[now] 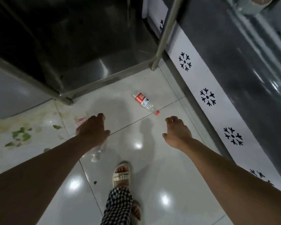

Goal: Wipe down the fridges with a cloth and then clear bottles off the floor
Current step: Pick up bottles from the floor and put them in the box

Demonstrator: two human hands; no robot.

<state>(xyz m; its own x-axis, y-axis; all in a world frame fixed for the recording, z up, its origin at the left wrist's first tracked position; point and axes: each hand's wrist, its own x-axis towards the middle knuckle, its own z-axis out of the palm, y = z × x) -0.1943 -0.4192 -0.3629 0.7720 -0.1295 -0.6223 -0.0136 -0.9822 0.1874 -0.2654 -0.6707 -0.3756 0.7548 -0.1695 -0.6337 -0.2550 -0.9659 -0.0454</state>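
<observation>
On the far left, green leaf bits [21, 135] and a yellowish spill lie on the white floor [152, 159]. Next comes the left hand [94, 130]. Its grip is curled round clear bottles [96, 151], which stick out above and below the hand, one with a pink part near the fingers. Above the hand stands a steel desk [91, 70] with a low shelf and thin legs. In the middle, a bottle [144, 102] with a red label and red cap lies on its side on the floor, apart from both hands. Below it are a foot in a pale sandal [122, 174] and a checked trouser leg. The right hand [177, 132] hangs over the floor with loose fingers, holding nothing. On the right runs a fridge [250, 78] with a white strip of black snowflakes
</observation>
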